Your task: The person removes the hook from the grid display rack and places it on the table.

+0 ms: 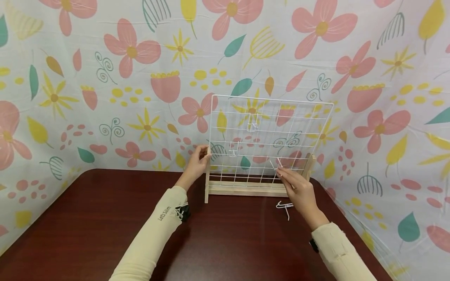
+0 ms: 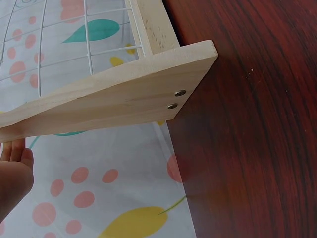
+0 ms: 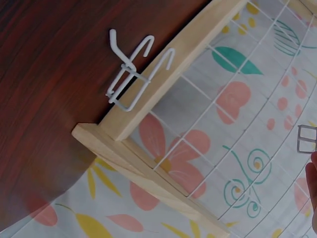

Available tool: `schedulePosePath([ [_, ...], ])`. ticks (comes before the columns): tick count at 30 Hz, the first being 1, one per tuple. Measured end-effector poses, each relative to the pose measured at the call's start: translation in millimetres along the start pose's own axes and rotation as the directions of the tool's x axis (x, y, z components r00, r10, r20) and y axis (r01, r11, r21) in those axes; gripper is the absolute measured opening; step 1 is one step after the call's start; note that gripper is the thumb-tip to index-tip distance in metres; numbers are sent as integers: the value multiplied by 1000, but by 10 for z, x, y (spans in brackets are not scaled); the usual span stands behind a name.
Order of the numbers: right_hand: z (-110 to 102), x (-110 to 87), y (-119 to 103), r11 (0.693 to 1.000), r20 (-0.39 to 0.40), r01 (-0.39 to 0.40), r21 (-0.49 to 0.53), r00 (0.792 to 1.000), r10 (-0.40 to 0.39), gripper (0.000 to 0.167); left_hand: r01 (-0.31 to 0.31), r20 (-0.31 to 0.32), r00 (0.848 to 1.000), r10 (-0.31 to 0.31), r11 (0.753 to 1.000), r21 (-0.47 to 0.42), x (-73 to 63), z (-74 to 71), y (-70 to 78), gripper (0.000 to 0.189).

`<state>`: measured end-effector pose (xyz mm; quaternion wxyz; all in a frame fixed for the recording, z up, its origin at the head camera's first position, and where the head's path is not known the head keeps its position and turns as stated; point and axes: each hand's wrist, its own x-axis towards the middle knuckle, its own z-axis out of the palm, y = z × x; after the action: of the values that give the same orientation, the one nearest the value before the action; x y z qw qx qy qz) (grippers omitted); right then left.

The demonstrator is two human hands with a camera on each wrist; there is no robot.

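A white wire grid panel [image 1: 270, 134] stands upright in a wooden stand [image 1: 246, 190]. My left hand [image 1: 197, 162] grips the upper part of the stand's left side post [image 2: 119, 94], thumb and fingers about its edge. In front of the lower right of the grid, my right hand [image 1: 297, 189] pinches a white wire hook [image 1: 275, 164] between thumb and fingertips. That hook shows at the edge of the right wrist view, its square back frame [image 3: 307, 139] beside the fingers. Two similar hooks hang on the grid, one higher [image 1: 253, 123] and one lower left [image 1: 233, 149].
Another white wire hook [image 1: 285, 207] lies on the dark red-brown table [image 1: 225, 242], close to the stand's lower bar [image 3: 168, 69]. A floral curtain [image 1: 197, 50] hangs right behind the table and along both sides.
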<state>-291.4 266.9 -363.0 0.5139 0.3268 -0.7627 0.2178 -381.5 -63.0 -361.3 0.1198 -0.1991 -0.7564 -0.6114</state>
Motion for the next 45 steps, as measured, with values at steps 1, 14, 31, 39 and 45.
schedulePosePath([
  [1,-2,-14,2,1000,5,0,0,1000,0,42,2,2,1000,-2,1000,0,-1,2,-1,36],
  [14,-15,-143,34,998,59,64,9,996,-65,38,13,6,1000,-13,1000,3,-17,9,-23,35],
  [31,-8,-255,131,981,118,188,-40,976,-182,34,-12,8,1000,12,1000,-7,14,-10,-12,36],
  [39,15,-288,141,972,120,233,-26,966,-228,32,-13,13,1000,14,1000,-9,17,-14,-10,37],
  [45,38,-346,194,964,132,263,-26,957,-257,36,5,18,1000,-5,1000,-1,13,-14,-19,39],
])
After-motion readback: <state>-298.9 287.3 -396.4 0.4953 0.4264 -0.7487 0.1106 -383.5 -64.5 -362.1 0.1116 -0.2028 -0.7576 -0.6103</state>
